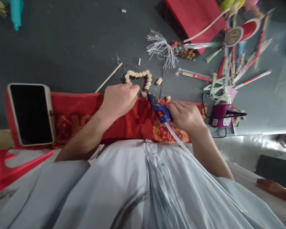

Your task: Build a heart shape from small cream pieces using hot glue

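Note:
A heart outline made of short pale wooden bits [138,77] lies on the dark table. My left hand [119,99] rests on the red cloth [133,119] with its fingers curled and pressed against the heart's near edge; whether they pinch a bit is hidden. My right hand [184,116] is closed around a blue glue gun [159,108], whose nozzle points at a small wooden piece [143,94] by the heart's lower tip. A clear glue stick [178,140] sticks out of the gun's back toward my lap.
A phone [30,114] with a dark screen lies at the left on the cloth. Loose wooden bits [158,81], a thin stick [108,78], white fringe [160,47], a red bag [195,16], decorated chopsticks [240,66] and a purple device with a cord [222,115] lie around.

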The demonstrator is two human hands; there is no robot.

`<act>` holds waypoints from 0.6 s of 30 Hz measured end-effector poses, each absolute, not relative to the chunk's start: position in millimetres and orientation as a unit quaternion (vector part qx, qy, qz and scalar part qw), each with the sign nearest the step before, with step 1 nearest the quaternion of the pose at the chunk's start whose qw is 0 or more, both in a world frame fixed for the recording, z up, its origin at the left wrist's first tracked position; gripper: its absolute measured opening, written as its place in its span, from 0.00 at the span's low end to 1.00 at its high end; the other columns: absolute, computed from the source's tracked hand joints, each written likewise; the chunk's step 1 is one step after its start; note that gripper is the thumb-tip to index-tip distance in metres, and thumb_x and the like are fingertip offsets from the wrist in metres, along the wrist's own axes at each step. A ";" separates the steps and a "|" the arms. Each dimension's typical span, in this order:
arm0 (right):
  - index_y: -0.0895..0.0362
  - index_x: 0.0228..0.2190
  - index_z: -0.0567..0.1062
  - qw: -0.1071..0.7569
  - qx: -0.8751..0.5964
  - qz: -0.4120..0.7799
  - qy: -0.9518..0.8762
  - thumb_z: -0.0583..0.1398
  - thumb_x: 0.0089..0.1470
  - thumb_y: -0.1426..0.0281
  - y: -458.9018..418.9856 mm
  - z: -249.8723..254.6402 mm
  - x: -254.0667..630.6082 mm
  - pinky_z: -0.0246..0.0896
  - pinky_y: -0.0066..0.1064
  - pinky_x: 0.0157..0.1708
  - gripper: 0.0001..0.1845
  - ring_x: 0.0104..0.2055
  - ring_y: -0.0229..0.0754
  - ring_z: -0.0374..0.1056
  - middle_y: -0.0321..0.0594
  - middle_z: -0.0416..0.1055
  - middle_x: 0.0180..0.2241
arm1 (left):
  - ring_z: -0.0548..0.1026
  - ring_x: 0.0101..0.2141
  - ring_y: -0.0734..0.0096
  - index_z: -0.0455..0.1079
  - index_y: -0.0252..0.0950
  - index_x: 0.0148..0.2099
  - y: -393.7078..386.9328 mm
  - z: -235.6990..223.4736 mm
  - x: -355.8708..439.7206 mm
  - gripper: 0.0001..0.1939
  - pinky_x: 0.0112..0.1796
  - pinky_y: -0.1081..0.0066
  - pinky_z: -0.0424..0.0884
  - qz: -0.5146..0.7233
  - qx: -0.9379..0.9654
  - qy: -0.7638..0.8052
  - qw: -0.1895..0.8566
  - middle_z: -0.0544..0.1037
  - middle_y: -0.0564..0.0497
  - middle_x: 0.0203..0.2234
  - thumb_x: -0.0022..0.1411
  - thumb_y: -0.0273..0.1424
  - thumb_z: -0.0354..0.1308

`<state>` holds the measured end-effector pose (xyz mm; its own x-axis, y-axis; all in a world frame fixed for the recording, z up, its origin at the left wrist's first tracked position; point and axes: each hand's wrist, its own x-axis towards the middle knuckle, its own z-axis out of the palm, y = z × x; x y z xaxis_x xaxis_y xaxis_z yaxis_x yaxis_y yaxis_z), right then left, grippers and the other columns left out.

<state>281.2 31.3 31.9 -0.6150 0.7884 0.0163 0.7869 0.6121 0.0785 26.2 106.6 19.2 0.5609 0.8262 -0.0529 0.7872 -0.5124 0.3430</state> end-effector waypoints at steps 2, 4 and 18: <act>0.58 0.31 0.74 -0.002 0.438 0.041 0.898 0.49 0.67 0.59 31.1 31.8 280.4 0.52 0.33 0.27 0.22 0.29 0.42 0.66 0.45 0.74 0.29 | 0.81 0.38 0.56 0.75 0.35 0.48 106.7 20.0 26.3 0.18 0.32 0.65 0.68 0.046 0.868 0.467 0.162 0.82 0.42 0.39 0.66 0.27 0.45; 0.58 0.31 0.74 -0.007 0.436 0.042 0.899 0.49 0.67 0.60 30.8 31.9 279.9 0.52 0.32 0.26 0.21 0.29 0.42 0.66 0.44 0.74 0.28 | 0.81 0.38 0.56 0.75 0.35 0.49 106.8 20.7 26.3 0.18 0.32 0.65 0.67 0.036 0.869 0.467 0.159 0.82 0.42 0.40 0.66 0.27 0.45; 0.58 0.30 0.74 -0.018 0.433 0.052 0.900 0.49 0.67 0.59 29.9 31.8 278.0 0.50 0.33 0.24 0.22 0.27 0.41 0.64 0.43 0.73 0.27 | 0.81 0.38 0.57 0.75 0.35 0.48 107.3 19.2 24.4 0.17 0.32 0.65 0.67 0.045 0.873 0.461 0.153 0.82 0.43 0.40 0.66 0.27 0.45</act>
